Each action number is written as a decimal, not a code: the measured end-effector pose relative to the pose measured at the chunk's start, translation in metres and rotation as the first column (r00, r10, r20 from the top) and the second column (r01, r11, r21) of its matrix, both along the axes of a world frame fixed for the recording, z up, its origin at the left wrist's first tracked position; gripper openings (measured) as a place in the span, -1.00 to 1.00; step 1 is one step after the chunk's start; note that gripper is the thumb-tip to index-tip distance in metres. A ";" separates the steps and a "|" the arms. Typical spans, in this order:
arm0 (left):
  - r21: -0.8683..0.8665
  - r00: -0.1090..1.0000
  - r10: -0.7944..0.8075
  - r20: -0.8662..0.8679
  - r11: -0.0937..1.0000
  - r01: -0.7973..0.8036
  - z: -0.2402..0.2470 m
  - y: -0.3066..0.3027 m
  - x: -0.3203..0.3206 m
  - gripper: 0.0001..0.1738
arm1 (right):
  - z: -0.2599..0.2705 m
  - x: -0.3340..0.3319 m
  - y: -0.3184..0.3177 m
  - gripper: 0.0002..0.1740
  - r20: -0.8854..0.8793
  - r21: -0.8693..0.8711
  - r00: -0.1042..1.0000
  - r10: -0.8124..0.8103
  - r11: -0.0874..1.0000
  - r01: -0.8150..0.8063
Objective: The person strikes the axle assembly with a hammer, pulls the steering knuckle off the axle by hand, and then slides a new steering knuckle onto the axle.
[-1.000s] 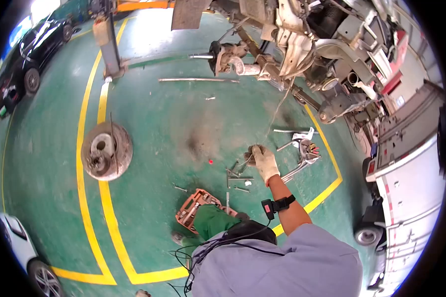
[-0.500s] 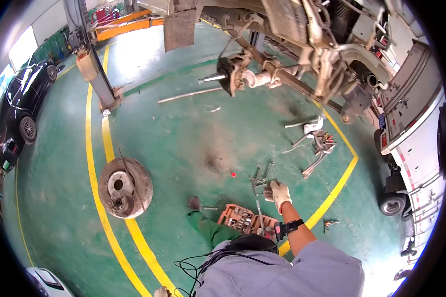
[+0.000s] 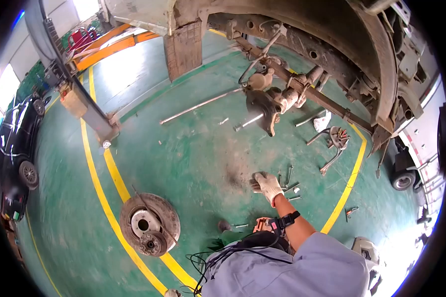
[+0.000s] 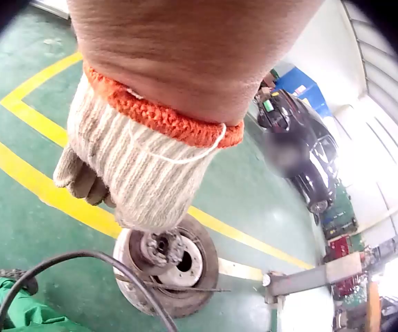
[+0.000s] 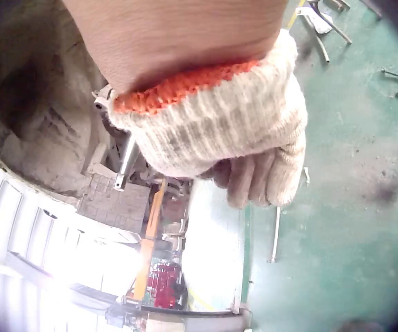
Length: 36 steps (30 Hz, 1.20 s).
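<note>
A white knit glove covers my right hand (image 3: 266,187), held out above the green floor just left of some loose wrenches (image 3: 289,177). Its fingers look relaxed in the right wrist view, where the same hand (image 5: 226,142) shows nothing in its grasp. My left hand (image 3: 172,293) barely enters the head view at the bottom edge. From the left wrist camera, the gloved left hand (image 4: 140,155) hangs with loosely bent fingers and no visible object; its fingertips are partly hidden. Beyond it lies a wheel (image 4: 209,256) with a hub part on top.
Above the floor hangs a vehicle underside with an axle and brake disc (image 3: 262,106). A wheel (image 3: 171,213) lies at left, an orange toolbox (image 3: 262,223) near my body. There are also a lift post (image 3: 96,119), a long bar (image 3: 203,104) and a black car (image 3: 15,148).
The head view has shifted, bringing the vehicle underside closer. My right hand has moved from beside the loose wrenches to their left, near the dark floor stain. The toolbox is now mostly hidden by my body.
</note>
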State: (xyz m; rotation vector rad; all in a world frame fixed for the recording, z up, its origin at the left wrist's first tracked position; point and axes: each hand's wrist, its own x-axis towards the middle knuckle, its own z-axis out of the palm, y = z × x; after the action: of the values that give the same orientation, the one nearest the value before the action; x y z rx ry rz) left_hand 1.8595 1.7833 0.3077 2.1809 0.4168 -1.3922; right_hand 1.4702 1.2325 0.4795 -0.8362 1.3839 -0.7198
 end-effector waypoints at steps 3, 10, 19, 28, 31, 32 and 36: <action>-0.010 0.999 -0.041 -0.007 0.999 0.041 -0.006 -0.048 0.047 -0.58 | 0.008 0.010 -0.008 -0.66 -0.064 -0.050 0.998 -0.024 0.999 0.021; 0.045 0.954 -0.300 -0.012 0.953 0.301 -0.025 -0.180 0.185 -0.55 | 0.000 -0.026 0.025 -0.70 -0.077 -0.142 0.868 -0.490 0.867 0.477; 0.395 -0.411 -0.855 0.315 -0.275 0.876 -0.049 -0.498 0.308 -0.49 | -0.006 -0.019 0.118 -0.84 0.039 -0.056 0.444 -0.895 0.442 0.895; 0.035 0.005 -0.646 0.764 0.048 0.998 0.209 -0.715 0.049 -0.43 | -0.023 -0.037 0.144 -0.77 -0.014 -0.145 0.360 -0.933 0.358 0.922; 0.138 -0.229 -0.372 0.900 -0.255 0.957 0.203 -0.761 0.002 -0.42 | -0.031 -0.045 0.143 -0.79 -0.017 -0.182 0.321 -0.947 0.318 0.930; 0.171 -0.269 -0.326 0.906 -0.298 0.939 0.219 -0.769 -0.019 -0.41 | -0.024 -0.041 0.145 -0.80 -0.062 -0.169 0.335 -0.940 0.341 0.925; 0.310 -0.355 0.004 0.935 -0.495 0.812 0.243 -0.828 -0.080 -0.29 | 0.005 -0.019 0.144 -0.80 -0.004 -0.135 0.242 -0.970 0.241 0.961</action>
State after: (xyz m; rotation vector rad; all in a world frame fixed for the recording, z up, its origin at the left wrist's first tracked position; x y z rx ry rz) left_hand 1.7798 0.9557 0.5505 1.2059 -2.5249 -0.2028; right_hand 1.4513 1.3764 0.4848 0.1011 1.9268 -1.7670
